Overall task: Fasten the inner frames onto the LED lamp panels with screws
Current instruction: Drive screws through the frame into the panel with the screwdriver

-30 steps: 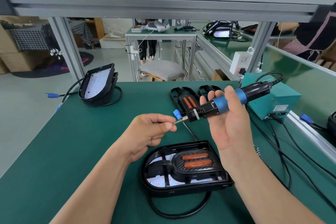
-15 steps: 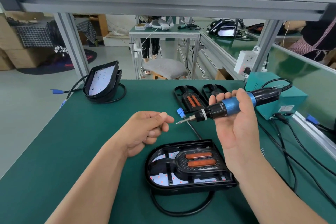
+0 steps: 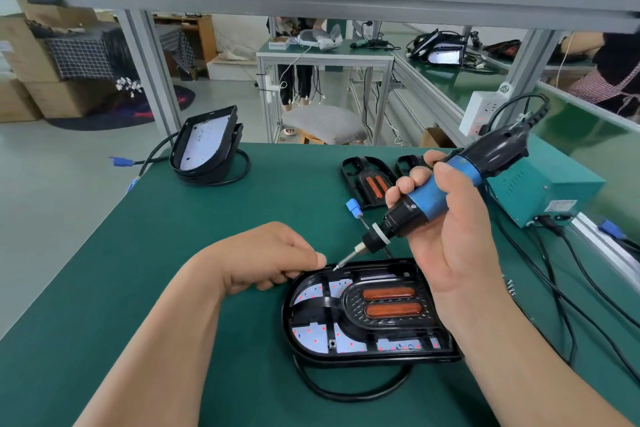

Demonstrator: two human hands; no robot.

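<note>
Left forearm enters from lower left. Left hand [image 3: 273, 256] knuckles up, fingers curled under, thumb against index; anything pinched is hidden. Right forearm enters from lower right. Right hand [image 3: 450, 236] raised, fingers wrapped round screwdriver [image 3: 424, 199] barrel, thumb across it.

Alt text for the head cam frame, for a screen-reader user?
A right hand grips a blue-and-black electric screwdriver, its bit tip set at the far edge of a black LED lamp panel with an inner frame lying in it. The left hand, fingers curled, sits at that edge beside the tip.
</note>
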